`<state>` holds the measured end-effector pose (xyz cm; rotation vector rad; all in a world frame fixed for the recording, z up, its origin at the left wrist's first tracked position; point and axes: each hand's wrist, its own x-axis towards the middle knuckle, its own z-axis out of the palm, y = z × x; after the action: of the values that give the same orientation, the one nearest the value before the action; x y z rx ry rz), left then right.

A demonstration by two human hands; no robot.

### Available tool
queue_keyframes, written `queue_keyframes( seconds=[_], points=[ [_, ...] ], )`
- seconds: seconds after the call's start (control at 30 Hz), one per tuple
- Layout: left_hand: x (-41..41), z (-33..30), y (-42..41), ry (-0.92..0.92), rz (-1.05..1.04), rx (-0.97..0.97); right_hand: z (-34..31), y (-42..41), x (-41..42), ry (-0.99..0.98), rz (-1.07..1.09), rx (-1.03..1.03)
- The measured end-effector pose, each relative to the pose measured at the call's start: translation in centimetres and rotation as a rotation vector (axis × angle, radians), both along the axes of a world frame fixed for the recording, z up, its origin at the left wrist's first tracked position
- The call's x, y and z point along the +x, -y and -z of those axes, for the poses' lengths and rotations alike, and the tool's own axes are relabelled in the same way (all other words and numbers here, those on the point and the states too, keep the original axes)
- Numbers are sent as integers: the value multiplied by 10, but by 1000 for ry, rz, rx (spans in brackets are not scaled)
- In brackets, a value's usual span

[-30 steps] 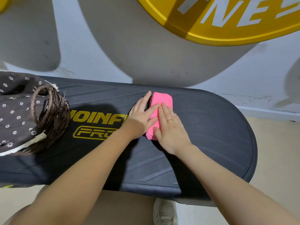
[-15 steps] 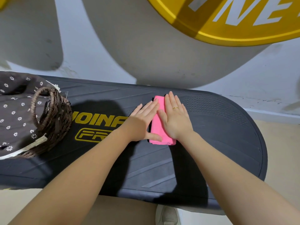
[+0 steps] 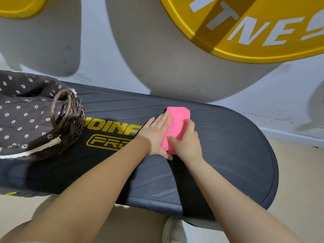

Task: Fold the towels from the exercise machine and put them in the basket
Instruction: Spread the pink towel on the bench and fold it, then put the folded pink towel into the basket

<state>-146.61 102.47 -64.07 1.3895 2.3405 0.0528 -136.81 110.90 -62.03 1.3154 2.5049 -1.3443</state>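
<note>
the right hand (image 3: 186, 140) is curled over the near right part of the pink towel (image 3: 177, 123), thumb on its top face and the other fingers bent round its right edge, so it grips the towel. a ring sits on one of its fingers. the left hand (image 3: 156, 135) lies flat with straight fingers along the towel's left edge, fingertips touching the towel near its far left corner and the thumb reaching under the near end; it presses and grips nothing.

the towel is folded into a small narrow block, long axis running away from the person, and it rests on the black platform (image 3: 228, 155) of the exercise machine, right of the yellow lettering (image 3: 112, 127) that the left wrist partly covers. a thin dark strip shows at the towel's far left corner; what it is cannot be told.

the basket (image 3: 70, 127), dark woven wicker with a loop handle and a brown liner dotted with small white flowers, stands on the platform's left end, well apart from the towel. no towel can be seen inside it from here.

behind the platform is a pale wall with a large yellow disc (image 3: 254, 32) bearing white letters. a pale shoe (image 3: 175, 231) shows on the floor below the platform's near edge.
</note>
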Motion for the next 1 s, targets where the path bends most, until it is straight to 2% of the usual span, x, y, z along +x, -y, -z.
queue_keyframes(
  seconds=[0.07, 0.1, 0.27, 0.43, 0.47, 0.53, 0.6, 0.67, 0.77, 0.83, 0.9, 1.0],
  points=[
    [-1, -1, 1, 10, 6, -8, 0, -2, -4, 15, 135, -146],
    [-2, -2, 2, 22, 17, -12, 0, -3, -4, 46, 129, -154],
    [-7, -14, 19, 148, -2, -17, -10, -22, 7, 132, -252, 70],
    [-6, -42, 22, -34, -213, 264, -21, -44, 16, 105, -543, 220],
    [-6, -48, 23, -72, -197, 323, -23, -44, 17, 86, -593, 228],
    [-9, -60, 26, -148, -26, 352, -29, -40, 18, 32, -658, 242],
    [-14, -69, 31, -197, 157, 270, -37, -35, 16, -5, -715, 262],
    [-20, -77, 37, -175, 199, 130, -47, -31, 10, -31, -800, 279],
    [-24, -93, 52, -45, 41, 0, -63, -22, -9, -77, -894, 275],
    [-31, -103, 69, 38, -105, 29, -74, -17, -26, -95, -896, 224],
    [-43, -114, 91, 86, -208, 123, -84, -10, -45, -155, -849, 107],
    [-57, -131, 130, 211, -411, 373, -102, 5, -83, -287, -770, -194]
  ],
)
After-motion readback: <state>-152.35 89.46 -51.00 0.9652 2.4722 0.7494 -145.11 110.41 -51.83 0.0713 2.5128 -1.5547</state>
